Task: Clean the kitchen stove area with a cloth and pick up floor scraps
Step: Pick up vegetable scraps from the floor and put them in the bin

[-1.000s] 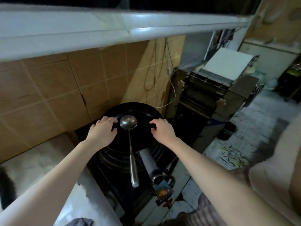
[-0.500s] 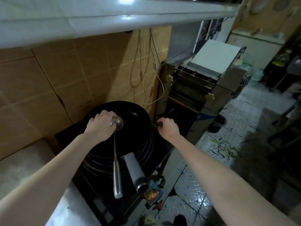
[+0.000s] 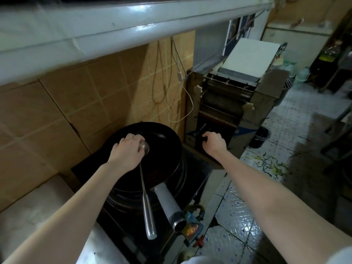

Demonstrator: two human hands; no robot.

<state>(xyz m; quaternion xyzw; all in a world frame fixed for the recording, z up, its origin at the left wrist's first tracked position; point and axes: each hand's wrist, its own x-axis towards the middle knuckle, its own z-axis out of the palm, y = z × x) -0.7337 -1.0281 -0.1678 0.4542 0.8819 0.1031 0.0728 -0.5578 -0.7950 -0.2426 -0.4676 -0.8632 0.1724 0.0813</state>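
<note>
Barely started: no cloth in view, floor scraps unpicked beside stove. Left hand curls over ladle bowl in wok. Right hand curled, can't tell if holding anything.

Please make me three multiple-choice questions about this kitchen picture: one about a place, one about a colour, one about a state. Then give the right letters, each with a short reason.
1. Where does the ladle lie?
A. in the black wok
B. on the floor
C. hung on the wall

2. What colour are the wall tiles behind the wok?
A. blue
B. tan
C. green

3. What is the left hand doing?
A. holding a cloth
B. hanging free in the air
C. lying over the ladle's bowl

Answers:
1 A: its bowl sits inside the wok and its handle crosses the rim.
2 B: the tiles look tan brown.
3 C: the curled fingers cover the bowl, and there is no cloth in the hand.
</note>
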